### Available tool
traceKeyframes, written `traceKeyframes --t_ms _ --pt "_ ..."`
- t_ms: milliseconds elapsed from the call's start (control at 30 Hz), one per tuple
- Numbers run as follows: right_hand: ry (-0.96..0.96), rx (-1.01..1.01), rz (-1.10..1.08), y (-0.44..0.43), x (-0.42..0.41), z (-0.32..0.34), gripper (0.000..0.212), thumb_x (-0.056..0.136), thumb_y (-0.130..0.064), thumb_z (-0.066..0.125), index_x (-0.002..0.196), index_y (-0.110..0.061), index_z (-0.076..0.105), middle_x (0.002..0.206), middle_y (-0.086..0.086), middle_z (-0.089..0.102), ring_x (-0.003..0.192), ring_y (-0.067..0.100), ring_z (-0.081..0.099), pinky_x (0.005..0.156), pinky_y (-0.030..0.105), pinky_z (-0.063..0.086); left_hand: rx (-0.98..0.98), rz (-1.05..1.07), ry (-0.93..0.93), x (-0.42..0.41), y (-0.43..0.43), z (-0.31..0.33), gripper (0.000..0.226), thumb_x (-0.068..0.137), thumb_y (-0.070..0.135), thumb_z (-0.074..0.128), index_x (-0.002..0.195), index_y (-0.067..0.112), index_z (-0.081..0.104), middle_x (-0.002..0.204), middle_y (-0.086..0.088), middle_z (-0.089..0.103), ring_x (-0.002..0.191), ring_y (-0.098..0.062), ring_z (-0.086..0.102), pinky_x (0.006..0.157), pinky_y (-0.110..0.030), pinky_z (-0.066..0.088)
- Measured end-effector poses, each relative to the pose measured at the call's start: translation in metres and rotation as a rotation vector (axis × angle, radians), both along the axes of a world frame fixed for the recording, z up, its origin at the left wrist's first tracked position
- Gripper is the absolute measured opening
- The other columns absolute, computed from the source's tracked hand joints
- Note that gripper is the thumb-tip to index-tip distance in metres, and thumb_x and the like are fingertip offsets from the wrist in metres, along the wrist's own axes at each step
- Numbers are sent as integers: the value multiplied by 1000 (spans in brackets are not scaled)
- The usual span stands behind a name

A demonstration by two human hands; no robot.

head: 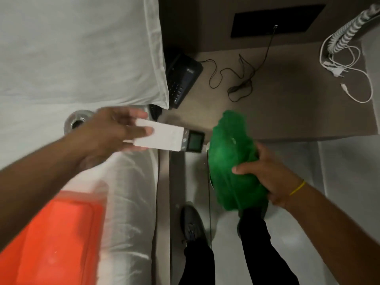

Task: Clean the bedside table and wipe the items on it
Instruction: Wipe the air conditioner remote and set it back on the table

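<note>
My left hand (111, 130) grips a white device with a small grey screen (164, 138), held level over the gap between the bed and the bedside table (287, 103). My right hand (271, 173) clutches a bunched green cloth (228, 153) just to the right of the device's screen end. On the brown table lie a black telephone (183, 79) near the pillow, a thin black cable (236, 79) and a white charger cable with a plug (347, 75).
A white pillow (82, 48) and bed sheet (127, 192) fill the left. A round metal ashtray (77, 120) sits on the bed behind my left hand. An orange container (53, 239) is at lower left. My shoes (193, 225) stand on the pale floor.
</note>
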State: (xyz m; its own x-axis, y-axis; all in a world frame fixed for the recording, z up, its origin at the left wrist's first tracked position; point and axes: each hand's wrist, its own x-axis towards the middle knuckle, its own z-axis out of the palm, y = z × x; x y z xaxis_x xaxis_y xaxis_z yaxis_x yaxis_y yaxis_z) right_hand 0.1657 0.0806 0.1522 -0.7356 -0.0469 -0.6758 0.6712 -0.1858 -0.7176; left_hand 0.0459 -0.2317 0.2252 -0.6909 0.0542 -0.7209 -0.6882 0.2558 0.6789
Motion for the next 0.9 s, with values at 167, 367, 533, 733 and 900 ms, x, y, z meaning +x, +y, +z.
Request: traceKeyframes --t_ms 167,367,533,733,900 --pt "321 573 -7 16 -36 12 53 78 15 59 94 -35 58 82 -17 61 71 -17 60 60 -3 42 421 302 -378 53 63 -48 55 76 -9 75 130 -11 65 121 -26 78 95 -30 83 74 -45 70" --pt "587 1098 332 -9 -50 7 65 75 -3 56 140 -11 52 121 15 68 103 35 65 82 32 48 649 422 -398 107 133 -79 57 94 -18 54 146 5 54 133 -24 73 109 -32 78 97 -56 62" --pt "581 1067 862 -45 -30 2 74 82 -9 61 152 -22 42 163 4 34 146 32 38 101 50 50 670 511 -201 110 151 -88 49 91 -17 56 135 5 62 102 -15 75 83 -22 73 66 -34 64" --pt "663 1058 1093 -20 3 1 70 84 -22 27 153 -27 40 164 -3 32 147 25 39 88 48 55 854 557 -223 132 137 -95 45 85 -14 67 124 5 77 126 -22 74 110 -32 76 92 -46 65" --pt "497 1139 953 -1 -42 -7 72 87 -15 33 158 -25 26 169 -5 16 154 24 23 103 48 48 942 489 -178 143 149 -103 75 89 -19 53 155 18 58 149 -22 62 132 -34 61 109 -53 53"
